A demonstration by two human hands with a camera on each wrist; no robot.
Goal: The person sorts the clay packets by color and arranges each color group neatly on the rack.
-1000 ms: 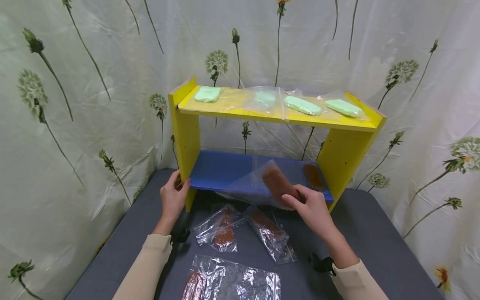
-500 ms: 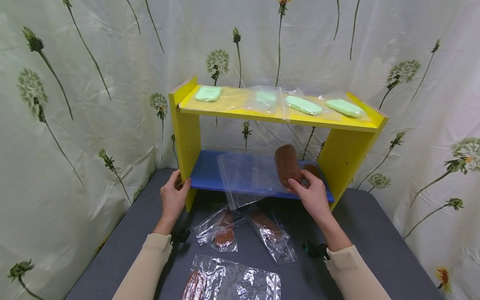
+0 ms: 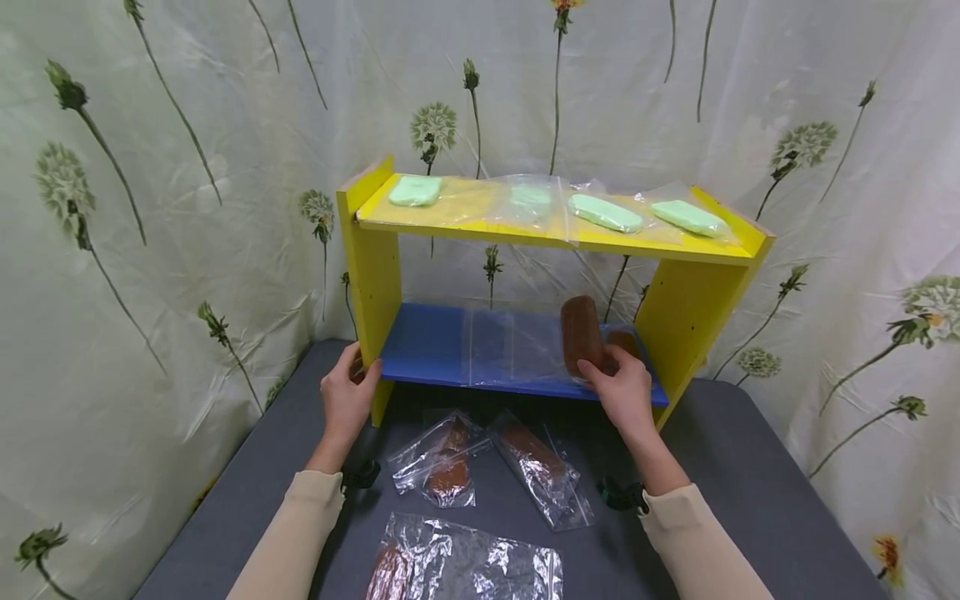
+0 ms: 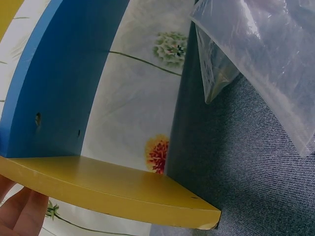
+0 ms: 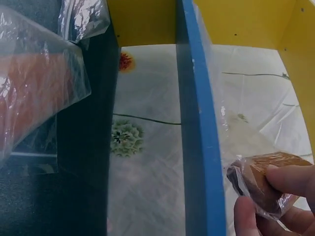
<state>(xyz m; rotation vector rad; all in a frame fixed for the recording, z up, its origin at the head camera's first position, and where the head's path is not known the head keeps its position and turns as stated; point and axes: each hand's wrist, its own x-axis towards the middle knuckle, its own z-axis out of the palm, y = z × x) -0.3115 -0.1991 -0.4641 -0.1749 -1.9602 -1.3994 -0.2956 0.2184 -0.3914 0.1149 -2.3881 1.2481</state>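
A yellow shelf unit (image 3: 367, 283) with a blue lower shelf (image 3: 431, 333) stands on the dark table. My left hand (image 3: 348, 392) grips the edge of its left side panel, fingers showing behind the panel (image 4: 113, 189) in the left wrist view. With my right hand (image 3: 624, 392) I pinch the near end of a brown block (image 3: 580, 329) in a clear zip bag. The bag's loose part (image 3: 491, 350) lies flat to the left over the blue shelf. Another bagged brown block (image 3: 624, 342) lies at that shelf's right end, partly hidden by my hand.
Several bagged pale green blocks (image 3: 606, 213) lie along the yellow top shelf. On the table in front are more bagged brown blocks: one at left (image 3: 450, 471), one in the middle (image 3: 532, 454) and one near the front (image 3: 390, 571). A flowered curtain (image 3: 225, 167) hangs behind.
My right hand has carried the bagged brown block back and right over the blue shelf. Its loose bag has swung up from the front edge and flattened. My left hand has stayed put.
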